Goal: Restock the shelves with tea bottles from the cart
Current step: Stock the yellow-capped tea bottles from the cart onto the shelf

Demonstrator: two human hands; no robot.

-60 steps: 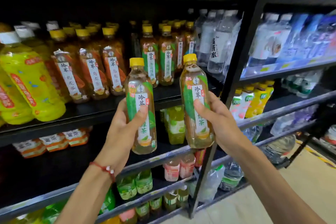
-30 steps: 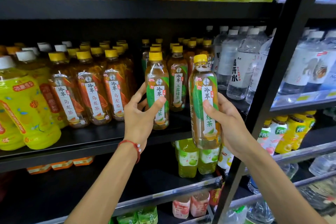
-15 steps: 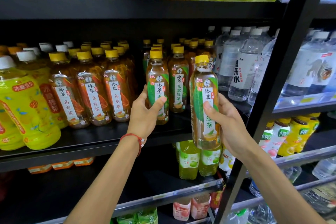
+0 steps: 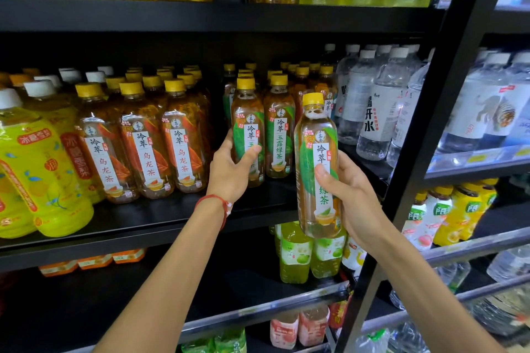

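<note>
My left hand [image 4: 229, 172] grips a green-label tea bottle [image 4: 246, 120] with a yellow cap, standing upright on the black middle shelf [image 4: 160, 215] at the front of the green tea row. Beside it on the right stands another green tea bottle [image 4: 279, 129]. My right hand [image 4: 350, 198] holds a second green-label tea bottle [image 4: 317, 157] upright in the air, in front of the shelf edge and right of that row. The cart is out of view.
Amber oolong tea bottles [image 4: 146, 140] fill the shelf left of my left hand, with yellow drink bottles [image 4: 37, 175] further left. Water bottles [image 4: 375, 106] stand to the right. A black upright post [image 4: 413, 152] divides the shelving units. Lower shelves hold green drinks [image 4: 295, 252].
My left hand carried its bottle up and forward onto the middle shelf, into the green tea row. My right hand lifted its bottle to shelf height and has held it about level since.
</note>
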